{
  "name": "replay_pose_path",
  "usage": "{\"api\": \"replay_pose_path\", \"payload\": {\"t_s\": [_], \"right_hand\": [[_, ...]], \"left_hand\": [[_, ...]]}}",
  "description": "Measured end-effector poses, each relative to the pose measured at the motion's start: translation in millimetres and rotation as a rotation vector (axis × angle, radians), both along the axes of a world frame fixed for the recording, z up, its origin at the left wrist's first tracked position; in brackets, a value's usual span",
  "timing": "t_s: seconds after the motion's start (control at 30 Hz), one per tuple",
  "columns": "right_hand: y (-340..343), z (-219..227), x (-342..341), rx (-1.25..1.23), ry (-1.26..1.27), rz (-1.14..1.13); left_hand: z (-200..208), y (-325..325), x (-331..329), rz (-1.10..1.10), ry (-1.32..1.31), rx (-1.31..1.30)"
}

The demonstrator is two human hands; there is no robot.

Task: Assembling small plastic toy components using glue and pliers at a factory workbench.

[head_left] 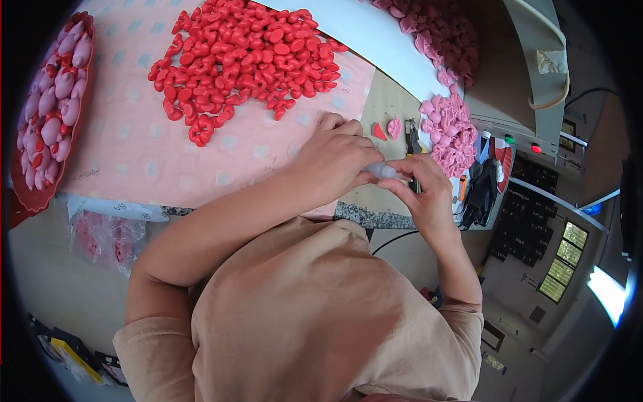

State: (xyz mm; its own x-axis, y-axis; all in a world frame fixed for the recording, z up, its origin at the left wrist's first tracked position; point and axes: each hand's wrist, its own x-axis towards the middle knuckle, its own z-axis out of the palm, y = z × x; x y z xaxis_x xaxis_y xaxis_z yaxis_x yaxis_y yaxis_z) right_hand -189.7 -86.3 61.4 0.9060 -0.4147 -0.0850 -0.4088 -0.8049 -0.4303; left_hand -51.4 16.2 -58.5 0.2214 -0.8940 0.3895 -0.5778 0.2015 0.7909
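A small translucent bottle [382, 170] is between my hands, just over the near right part of the table. My left hand [335, 157] is closed around its body, so much of the bottle is hidden. My right hand [423, 184] pinches at its narrow nozzle end; the fingers cover the tip. Just beyond the hands lie one flat red piece [380, 131] and one pink moulded piece [394, 128]. Beside them is a dark hand tool [412, 139], perhaps pliers or cutters.
A big heap of glossy red pieces [248, 60] covers the far middle of the pink table cover [127, 154]. At left stands a red tray [72, 144] of lilac and red pieces. Pink pieces [449, 134] are heaped right, beside a box-like machine [529, 100] with lit buttons.
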Motion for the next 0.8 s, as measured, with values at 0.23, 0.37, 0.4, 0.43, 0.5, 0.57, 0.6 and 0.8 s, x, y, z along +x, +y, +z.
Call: {"api": "replay_pose_path", "payload": {"t_s": [0.23, 0.37, 0.4, 0.43, 0.5, 0.57, 0.6, 0.8], "right_hand": [[-12, 10, -1, 0.253, 0.055, -0.073], [-6, 1, -8, 0.049, -0.001, 0.047], [-3, 0, -7, 0.050, 0.001, 0.044], [0, -1, -6, 0.062, 0.004, -0.020], [3, -4, -5, 0.070, 0.004, -0.084], [5, -9, -9, 0.047, -0.005, -0.134], [5, -9, -7, 0.048, -0.008, -0.133], [-6, -8, -9, 0.283, -0.084, -0.086]], "left_hand": [[1, 0, 1, -0.035, 0.019, 0.029], [1, 1, -1, -0.014, 0.000, 0.009], [1, 1, -1, -0.009, 0.000, 0.001], [2, 2, -1, -0.012, 0.002, 0.002], [5, 3, 2, 0.009, 0.001, 0.012], [3, 2, 1, -0.007, 0.009, 0.018], [2, 2, 1, -0.022, 0.017, 0.027], [1, 2, 1, 0.008, -0.008, 0.004]]}}
